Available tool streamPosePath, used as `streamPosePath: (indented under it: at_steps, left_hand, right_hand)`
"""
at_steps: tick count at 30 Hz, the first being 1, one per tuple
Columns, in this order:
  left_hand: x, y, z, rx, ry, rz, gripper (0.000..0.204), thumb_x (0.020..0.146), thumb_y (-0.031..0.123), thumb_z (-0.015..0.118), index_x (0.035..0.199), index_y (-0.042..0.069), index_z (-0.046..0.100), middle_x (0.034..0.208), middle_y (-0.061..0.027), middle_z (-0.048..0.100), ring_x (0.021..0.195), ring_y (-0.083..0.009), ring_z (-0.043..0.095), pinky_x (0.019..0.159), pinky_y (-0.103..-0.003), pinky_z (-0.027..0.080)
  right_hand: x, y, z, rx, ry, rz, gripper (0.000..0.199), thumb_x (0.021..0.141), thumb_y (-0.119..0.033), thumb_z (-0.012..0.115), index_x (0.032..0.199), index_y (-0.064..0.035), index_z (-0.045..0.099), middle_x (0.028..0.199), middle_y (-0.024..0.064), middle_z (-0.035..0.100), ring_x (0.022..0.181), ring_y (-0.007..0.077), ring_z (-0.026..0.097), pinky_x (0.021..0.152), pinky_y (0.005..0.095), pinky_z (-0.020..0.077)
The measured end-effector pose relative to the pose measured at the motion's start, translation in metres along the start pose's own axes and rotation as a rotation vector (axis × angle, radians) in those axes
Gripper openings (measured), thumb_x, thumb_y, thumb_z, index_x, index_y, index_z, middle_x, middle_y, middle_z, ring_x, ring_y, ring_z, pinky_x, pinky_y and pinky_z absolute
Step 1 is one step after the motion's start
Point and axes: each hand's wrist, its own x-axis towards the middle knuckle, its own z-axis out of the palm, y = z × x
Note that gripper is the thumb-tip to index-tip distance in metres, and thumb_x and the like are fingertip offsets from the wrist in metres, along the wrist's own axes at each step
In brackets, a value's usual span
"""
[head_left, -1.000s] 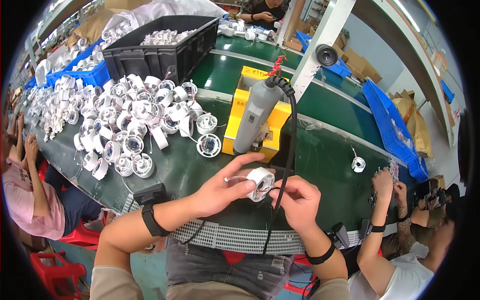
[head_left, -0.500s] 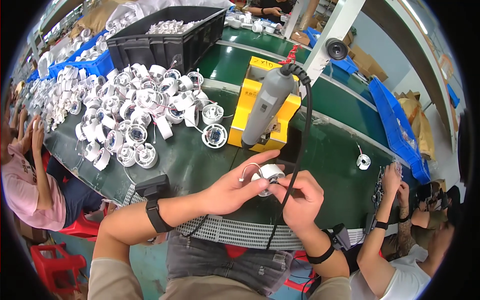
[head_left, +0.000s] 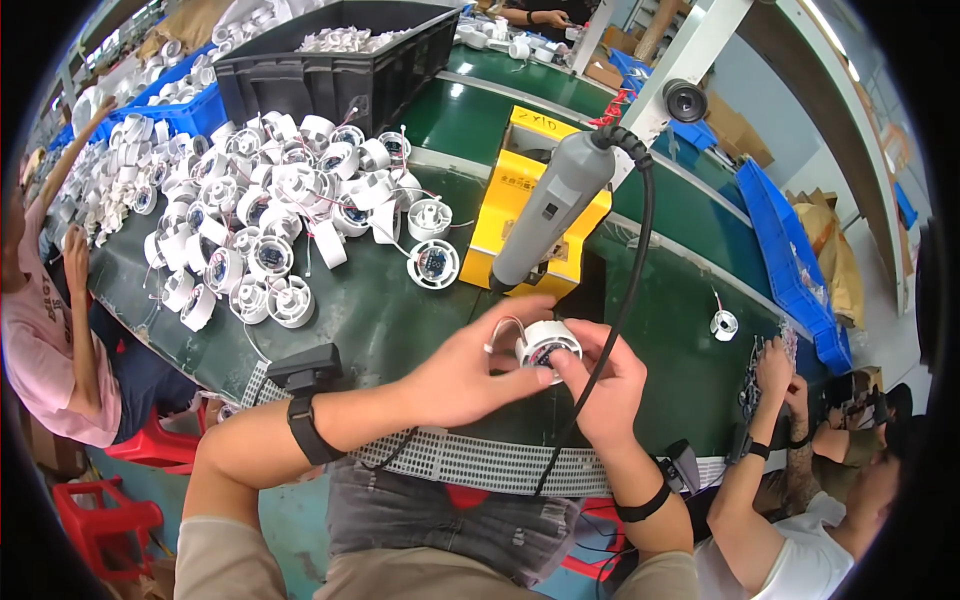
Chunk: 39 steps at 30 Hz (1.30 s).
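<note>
A round white plastic housing (head_left: 548, 332) is held between my two hands over the near part of the bench. A dark circuit board shows in its open face, and thin wires with a small white plug loop out on its left. My left hand (head_left: 458, 372) grips the housing from the left, thumb along its lower rim. On the other side my right hand (head_left: 612, 385) has its fingers around the rim and its thumb against the board. Just beyond my hands, a grey electric screwdriver (head_left: 560, 205) leans at the yellow holder (head_left: 492, 215), its black cable passing in front of my right hand.
A heap of similar white housings (head_left: 300, 185) covers the bench's left side, by a black crate (head_left: 290, 90). One loose housing (head_left: 724, 325) lies at right. Blue trays (head_left: 790, 255) stand beyond. Co-workers sit at both sides, a hand (head_left: 773, 368) working at right.
The housing has turned so that its circuit board faces up toward me. My right thumb has moved onto the board. At left, a co-worker's arm has reached up toward the far pile.
</note>
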Motion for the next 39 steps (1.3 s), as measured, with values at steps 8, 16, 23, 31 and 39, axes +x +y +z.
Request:
streamPosePath:
  at_steps: [8, 16, 23, 31, 39]
  left_hand:
    - [0.004, 0.009, -0.006, 0.361, 0.214, 0.034, 0.041, 0.082, 0.010, 0.067, 0.121, 0.001, 0.058, 0.097, -0.0128, 0.067, 0.071, -0.0130, 0.063, 0.068, -0.028, 0.054]
    - [0.008, 0.006, -0.016, 0.294, 0.196, -0.215, 0.040, 0.080, 0.007, 0.061, 0.119, 0.000, 0.062, 0.094, -0.0149, 0.070, 0.075, -0.0169, 0.070, 0.070, -0.030, 0.056]
    - [0.015, 0.008, -0.018, 0.147, 0.232, -0.432, 0.035, 0.087, 0.005, 0.061, 0.120, -0.004, 0.058, 0.102, -0.0137, 0.065, 0.086, -0.0174, 0.067, 0.069, -0.027, 0.059]
    - [0.017, 0.013, -0.020, 0.221, 0.236, -0.490, 0.032, 0.088, 0.008, 0.060, 0.118, -0.003, 0.059, 0.102, -0.0150, 0.067, 0.083, -0.0175, 0.069, 0.069, -0.028, 0.060]
    - [0.018, 0.011, -0.022, 0.224, 0.235, -0.495, 0.031, 0.089, 0.008, 0.059, 0.118, -0.003, 0.060, 0.101, -0.0146, 0.067, 0.082, -0.0172, 0.069, 0.069, -0.027, 0.060]
  right_hand:
    - [0.022, 0.001, -0.009, -0.478, -0.109, -0.237, 0.020, 0.091, -0.004, 0.059, 0.108, 0.0042, 0.063, 0.110, 0.0107, 0.059, 0.096, 0.0182, 0.061, 0.081, 0.0269, 0.0493]
    - [0.082, -0.021, 0.046, -0.260, -0.098, -0.062, 0.069, 0.082, -0.011, 0.073, 0.140, -0.0003, 0.037, 0.114, 0.0139, 0.060, 0.107, 0.0197, 0.060, 0.095, 0.0368, 0.0474]
    - [0.112, -0.025, 0.059, 0.195, 0.246, -0.497, 0.059, 0.093, -0.013, 0.043, 0.147, -0.0048, 0.019, 0.072, 0.0084, 0.047, 0.050, 0.0159, 0.048, 0.047, 0.0306, 0.0455]
    - [0.130, -0.017, 0.063, 0.131, 0.387, -0.431, 0.043, 0.097, -0.015, 0.043, 0.137, -0.0036, 0.031, 0.067, 0.0064, 0.045, 0.047, 0.0144, 0.045, 0.044, 0.0291, 0.0410]
    - [0.131, -0.012, 0.064, 0.095, 0.382, -0.437, 0.040, 0.097, -0.015, 0.044, 0.133, -0.0022, 0.032, 0.067, 0.0067, 0.045, 0.047, 0.0145, 0.046, 0.044, 0.0286, 0.0408]
